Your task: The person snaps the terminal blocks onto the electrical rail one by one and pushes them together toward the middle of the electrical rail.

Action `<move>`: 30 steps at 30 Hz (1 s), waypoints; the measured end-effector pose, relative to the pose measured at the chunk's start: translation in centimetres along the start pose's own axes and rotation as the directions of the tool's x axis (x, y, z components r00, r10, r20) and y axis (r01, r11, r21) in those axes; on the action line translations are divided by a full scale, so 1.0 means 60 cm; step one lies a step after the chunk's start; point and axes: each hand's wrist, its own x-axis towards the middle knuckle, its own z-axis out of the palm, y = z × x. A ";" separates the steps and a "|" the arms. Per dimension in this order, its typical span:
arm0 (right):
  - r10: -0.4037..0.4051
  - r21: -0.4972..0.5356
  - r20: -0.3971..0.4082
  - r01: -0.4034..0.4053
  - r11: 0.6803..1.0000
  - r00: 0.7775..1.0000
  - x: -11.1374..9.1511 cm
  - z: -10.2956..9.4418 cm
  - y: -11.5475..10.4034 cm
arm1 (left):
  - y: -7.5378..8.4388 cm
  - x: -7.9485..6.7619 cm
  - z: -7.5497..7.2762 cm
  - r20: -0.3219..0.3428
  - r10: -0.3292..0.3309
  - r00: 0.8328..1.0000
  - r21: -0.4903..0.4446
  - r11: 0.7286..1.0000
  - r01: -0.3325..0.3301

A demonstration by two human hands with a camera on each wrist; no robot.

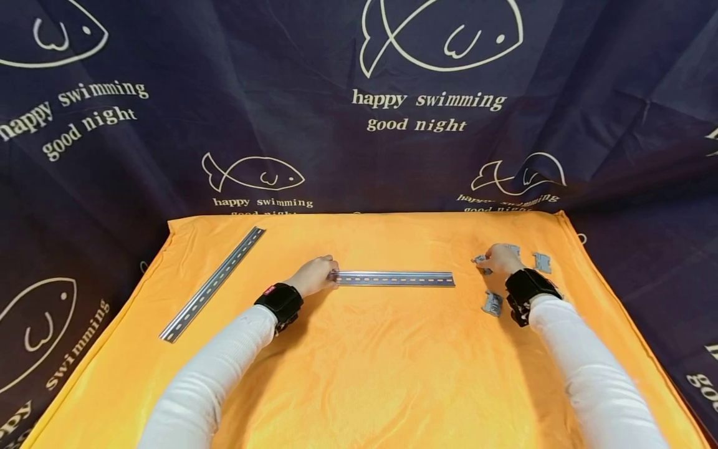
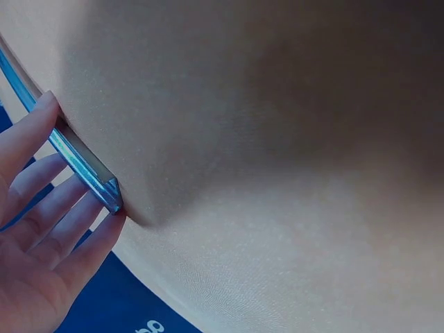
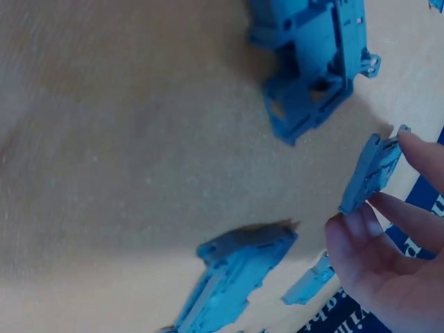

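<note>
A slotted metal DIN rail [image 1: 395, 279] lies crosswise on the orange cloth. My left hand [image 1: 316, 275] grips its left end; in the left wrist view the thumb is on one long side of the rail [image 2: 82, 158] and the fingers are along the other. At the right, my right hand [image 1: 503, 259] pinches a small grey terminal block [image 3: 371, 172] between thumb and fingertips, close over the cloth. More such blocks lie around that hand: one terminal block [image 1: 493, 303] nearer the body, another block [image 1: 541, 262] to its right, and one partly hidden behind the hand.
A second slotted rail [image 1: 212, 284] lies slanted on the left side of the cloth. The orange cloth [image 1: 359, 368] covers the table, with dark printed curtains [image 1: 336, 125] behind it and at both sides.
</note>
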 end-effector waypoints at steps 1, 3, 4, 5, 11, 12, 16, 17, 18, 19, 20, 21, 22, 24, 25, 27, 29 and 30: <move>-0.025 0.010 -0.017 0.025 1.000 1.000 0.033 0.015 0.045 | 0.000 0.000 0.000 -0.001 0.001 1.000 -0.001 1.000 -0.001; -0.035 -0.012 -0.038 0.034 0.999 0.999 0.089 0.039 0.120 | 0.000 0.000 0.000 0.002 -0.001 1.000 -0.004 1.000 0.001; -0.033 -0.026 -0.048 0.031 0.999 0.998 0.114 0.050 0.150 | 0.000 0.000 0.000 0.003 -0.003 1.000 -0.006 1.000 0.003; -0.039 -0.026 -0.066 0.037 0.999 0.997 0.130 0.058 0.171 | 0.000 0.000 0.000 0.004 -0.004 1.000 -0.007 1.000 0.004; 0.048 0.004 -0.073 -0.048 0.999 0.996 0.045 0.027 0.036 | -0.002 -0.001 0.002 0.001 -0.006 1.000 -0.010 1.000 0.006; 0.057 0.005 -0.069 -0.057 0.998 0.996 0.019 0.016 0.000 | -0.002 -0.001 0.002 0.001 -0.006 1.000 -0.011 1.000 0.006; 0.058 -0.004 -0.073 -0.059 0.998 0.996 -0.040 -0.007 -0.074 | -0.002 -0.001 0.003 0.003 -0.010 1.000 -0.014 1.000 0.010; 0.058 -0.009 -0.070 -0.059 0.998 0.996 -0.045 -0.010 -0.080 | -0.001 -0.001 0.003 0.002 -0.008 1.000 -0.012 1.000 0.008; 0.053 -0.010 -0.069 -0.054 0.999 0.996 -0.048 -0.011 -0.083 | -0.001 -0.001 0.003 0.001 -0.007 1.000 -0.010 1.000 0.007; 0.054 -0.009 -0.070 -0.055 0.998 0.996 -0.051 -0.013 -0.087 | -0.001 -0.001 0.003 0.001 -0.006 1.000 -0.008 1.000 0.006; 0.053 -0.013 -0.072 -0.054 0.998 0.996 -0.051 -0.013 -0.088 | -0.001 -0.001 0.003 0.000 -0.005 1.000 -0.008 1.000 0.005; 0.062 -0.016 -0.076 -0.064 0.998 0.995 -0.052 -0.015 -0.092 | -0.001 -0.001 0.002 -0.001 -0.004 1.000 -0.008 1.000 0.004; 0.069 -0.021 -0.079 -0.071 0.997 0.994 -0.052 -0.015 -0.094 | -0.001 -0.001 0.002 0.000 -0.005 1.000 -0.009 1.000 0.005; 0.066 -0.028 -0.082 -0.069 0.997 0.994 -0.052 -0.017 -0.096 | 0.000 -0.002 0.001 0.004 -0.010 1.000 -0.014 1.000 0.010; 0.067 -0.035 -0.082 -0.070 0.997 0.994 -0.053 -0.018 -0.098 | 0.000 -0.002 0.001 0.006 -0.013 1.000 -0.017 1.000 0.013; 0.060 -0.045 -0.080 -0.064 0.997 0.995 -0.054 -0.021 -0.101 | 0.000 -0.003 0.000 0.011 -0.017 1.000 -0.019 1.000 0.017; 0.044 -0.053 -0.078 -0.048 0.997 0.996 -0.055 -0.024 -0.104 | 0.001 -0.004 -0.001 0.013 -0.018 1.000 -0.018 1.000 0.018; 0.037 -0.054 -0.076 -0.041 0.998 0.996 -0.056 -0.026 -0.106 | 0.001 -0.003 -0.001 0.013 -0.017 1.000 -0.017 1.000 0.017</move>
